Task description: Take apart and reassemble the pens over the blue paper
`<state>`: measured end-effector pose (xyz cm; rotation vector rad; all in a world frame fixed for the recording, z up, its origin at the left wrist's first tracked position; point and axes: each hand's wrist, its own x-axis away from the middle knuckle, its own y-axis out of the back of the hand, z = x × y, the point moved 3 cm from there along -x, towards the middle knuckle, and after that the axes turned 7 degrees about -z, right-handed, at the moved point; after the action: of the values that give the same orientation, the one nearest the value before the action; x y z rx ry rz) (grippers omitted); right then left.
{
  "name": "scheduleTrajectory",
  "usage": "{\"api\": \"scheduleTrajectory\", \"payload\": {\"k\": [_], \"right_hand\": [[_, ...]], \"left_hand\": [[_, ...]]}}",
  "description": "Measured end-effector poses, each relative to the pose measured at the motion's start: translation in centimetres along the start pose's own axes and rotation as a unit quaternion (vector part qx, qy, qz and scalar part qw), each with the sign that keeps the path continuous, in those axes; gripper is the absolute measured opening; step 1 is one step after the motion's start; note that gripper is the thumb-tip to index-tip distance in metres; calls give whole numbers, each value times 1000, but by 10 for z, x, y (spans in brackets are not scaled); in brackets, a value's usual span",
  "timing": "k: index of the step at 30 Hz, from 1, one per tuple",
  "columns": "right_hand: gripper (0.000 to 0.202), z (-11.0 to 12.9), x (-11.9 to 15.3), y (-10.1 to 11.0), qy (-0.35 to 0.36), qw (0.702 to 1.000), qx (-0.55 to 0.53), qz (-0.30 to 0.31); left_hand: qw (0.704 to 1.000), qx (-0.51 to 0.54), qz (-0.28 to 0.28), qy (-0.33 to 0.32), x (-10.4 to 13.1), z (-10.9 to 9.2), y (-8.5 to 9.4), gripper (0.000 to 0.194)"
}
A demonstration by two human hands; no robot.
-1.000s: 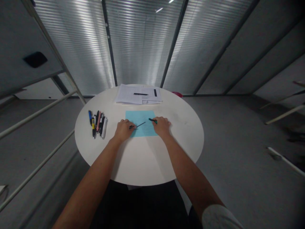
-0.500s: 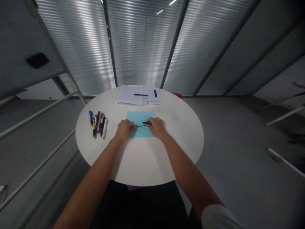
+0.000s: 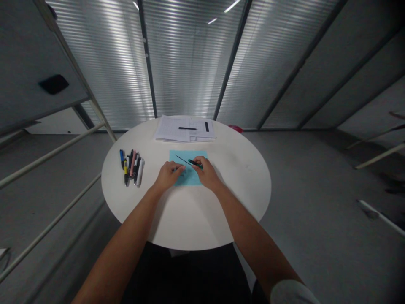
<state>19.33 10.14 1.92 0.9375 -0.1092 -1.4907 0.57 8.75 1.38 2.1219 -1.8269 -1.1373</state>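
My right hand (image 3: 205,172) is closed, pinching a short black-and-green pen part (image 3: 195,164) together with a thin dark pen refill (image 3: 182,159). The refill slants out from those fingertips toward the upper left, its far end free. My left hand (image 3: 168,174) is closed too, fingers pinched round a dark pen barrel (image 3: 174,169) that they mostly hide. Both hands are over a light blue sheet (image 3: 190,180) lying on the white round table (image 3: 190,215), with a small gap between the fingertips.
On the left side of the table lies a bunch of pens (image 3: 132,166) in several colours. Toward the back rests a stack of papers (image 3: 172,128) with a black pen (image 3: 187,128) on top. A metal-framed stand (image 3: 85,133) is at the left.
Earlier the thin refill stretched from one hand to the other; now its left end is out of the left hand and points up and away. The hands remain over the blue sheet.
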Motion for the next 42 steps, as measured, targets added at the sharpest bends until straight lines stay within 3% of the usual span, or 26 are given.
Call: {"api": "scheduleTrajectory", "payload": {"k": [7, 15, 19, 26, 34, 38, 42], "right_hand": [[17, 15, 7, -8, 40, 996, -66, 37], [28, 5, 7, -3, 9, 997, -72, 26], [32, 6, 8, -3, 41, 996, -68, 45], [33, 10, 10, -2, 78, 992, -71, 65], [29, 12, 10, -4, 64, 992, -78, 69], [25, 6, 7, -8, -14, 985, -169, 28], [26, 3, 1, -10, -110, 940, -323, -9]], "left_hand": [[985, 151, 5, 78, 0, -3, -3, 35], [911, 339, -101, 211, -5, 6, 2, 43], [893, 367, -110, 236, -5, 9, 2, 43], [915, 342, -59, 206, -2, 1, 0, 47], [941, 293, -12, 167, 0, 1, -3, 42], [961, 241, -3, 134, 1, 1, -1, 36], [994, 88, -22, 62, 1, 2, 5, 30]]}}
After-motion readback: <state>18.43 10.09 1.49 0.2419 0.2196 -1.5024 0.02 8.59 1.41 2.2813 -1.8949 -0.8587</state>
